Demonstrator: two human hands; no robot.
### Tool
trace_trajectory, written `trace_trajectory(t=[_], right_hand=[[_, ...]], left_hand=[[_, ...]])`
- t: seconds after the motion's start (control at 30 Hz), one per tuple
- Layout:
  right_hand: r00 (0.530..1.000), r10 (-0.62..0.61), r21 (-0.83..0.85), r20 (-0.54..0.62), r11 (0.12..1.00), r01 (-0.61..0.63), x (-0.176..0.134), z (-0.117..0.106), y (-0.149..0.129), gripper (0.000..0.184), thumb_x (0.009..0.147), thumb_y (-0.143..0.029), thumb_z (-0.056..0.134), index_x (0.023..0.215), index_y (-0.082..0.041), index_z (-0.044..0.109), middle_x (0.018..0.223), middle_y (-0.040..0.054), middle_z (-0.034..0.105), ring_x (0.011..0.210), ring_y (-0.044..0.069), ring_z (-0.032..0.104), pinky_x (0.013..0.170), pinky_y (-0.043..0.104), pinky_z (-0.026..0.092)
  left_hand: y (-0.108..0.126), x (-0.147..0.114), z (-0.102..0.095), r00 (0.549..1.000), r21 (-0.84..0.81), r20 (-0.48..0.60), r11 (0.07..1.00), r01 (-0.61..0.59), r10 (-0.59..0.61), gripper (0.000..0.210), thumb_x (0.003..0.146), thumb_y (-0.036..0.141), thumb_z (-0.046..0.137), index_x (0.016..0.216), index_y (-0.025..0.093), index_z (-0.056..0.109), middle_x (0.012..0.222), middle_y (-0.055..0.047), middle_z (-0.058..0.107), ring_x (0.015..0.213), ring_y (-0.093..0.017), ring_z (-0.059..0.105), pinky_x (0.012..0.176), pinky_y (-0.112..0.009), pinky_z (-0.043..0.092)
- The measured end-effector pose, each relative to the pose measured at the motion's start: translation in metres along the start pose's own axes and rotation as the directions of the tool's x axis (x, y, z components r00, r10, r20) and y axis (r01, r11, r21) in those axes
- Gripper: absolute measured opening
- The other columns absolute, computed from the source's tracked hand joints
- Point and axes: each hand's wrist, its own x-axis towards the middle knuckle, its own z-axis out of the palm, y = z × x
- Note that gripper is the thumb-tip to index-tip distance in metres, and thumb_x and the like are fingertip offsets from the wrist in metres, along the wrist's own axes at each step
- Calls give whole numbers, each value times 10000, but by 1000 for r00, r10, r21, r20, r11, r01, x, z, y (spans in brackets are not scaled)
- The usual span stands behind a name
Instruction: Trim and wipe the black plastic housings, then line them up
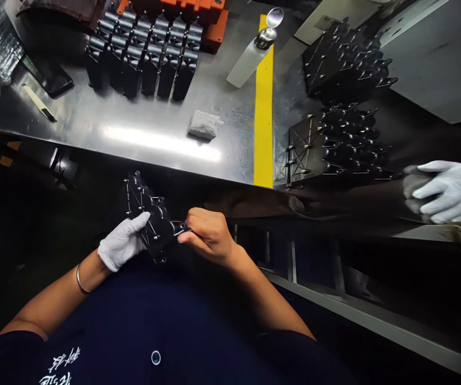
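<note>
My left hand (pixel 123 241), in a white glove, grips a black ribbed housing part (pixel 150 219) with its thumb over the ribbed face. The part is tilted in front of my body, below the table's edge. At its right side, my bare right hand (pixel 210 235) is closed by a protruding lug with a hole. Whatever its fingers pinch there is too small or hidden to make out. Straight beyond the part, a folded white cloth (pixel 205 125) lies on the metal table (pixel 150 128).
Rows of black housings (pixel 146 53) stand at the back, beside orange bins (pixel 214 29). A white bottle (pixel 250 56) stands near a yellow stripe (pixel 263 117). More black housings (pixel 346 139) are stacked at right. A cutter knife (pixel 38 102) lies left. Another person's gloved hand (pixel 451 191) is at far right.
</note>
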Motion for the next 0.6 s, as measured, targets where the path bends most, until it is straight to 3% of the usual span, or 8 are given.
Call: trace_trajectory(t=[0.07,0.17,0.2,0.27,0.37,0.43,0.5,0.6], right_hand=[[995,46,194,-93,981,-28,-1,-2,3,441,925,-507,478,633,-183,543,557,-7,492,509,102,447,498,252,340],[919,272,368,-284,916,-157,-1,-6,11,346,783,-513,682,949,-211,643,878,41,650,485,67,429,469,242,364],[906,328,407,-269,891,-202,-1,-7,13,462,721,-518,738,1071,-237,627,1005,61,661,482,58,432,463,237,378],[933,344,468,-100,844,-261,0,-10,17,663,636,-532,794,1205,-260,587,1105,86,672,553,88,538,524,248,460],[947,312,517,81,799,-308,-2,-16,21,659,582,-547,817,1131,-220,658,952,80,727,799,204,670,719,322,538],[907,422,516,-9,778,-357,-5,-17,24,630,561,-560,822,1066,-207,694,920,73,729,836,228,677,742,334,540],[811,561,504,-166,755,-419,-7,-15,26,605,563,-575,813,1028,-202,708,911,59,722,822,228,672,724,329,540],[684,671,506,-286,712,-488,-9,-1,22,470,659,-549,764,963,-194,715,821,26,704,736,195,650,655,301,529]], left_hand=[[7,-4,-1,992,-5,104,997,75,-74,293,816,389,668,924,121,712,758,-54,727,652,-144,683,627,-228,561],[15,-12,2,936,27,250,968,249,-247,468,816,504,618,1034,98,703,644,-45,690,503,-126,619,499,-219,513],[16,-13,4,920,55,265,957,285,-289,461,822,495,608,1023,93,709,606,-43,677,470,-125,600,480,-220,501],[16,-15,8,897,151,264,933,325,-355,406,848,458,575,908,89,733,549,-59,662,433,-134,585,458,-228,486],[16,-10,8,854,360,307,882,305,-420,455,892,461,483,834,83,728,530,-101,667,353,-147,558,343,-221,399],[19,-5,3,866,384,362,902,199,-345,448,883,463,479,865,87,722,566,-113,688,318,-152,546,279,-209,335],[24,0,-4,913,284,378,958,45,-155,334,827,395,570,795,99,720,585,-95,693,323,-141,550,282,-202,364],[30,2,-6,966,258,245,955,-145,80,57,715,127,694,762,105,720,679,-55,715,483,-108,629,454,-168,500]])
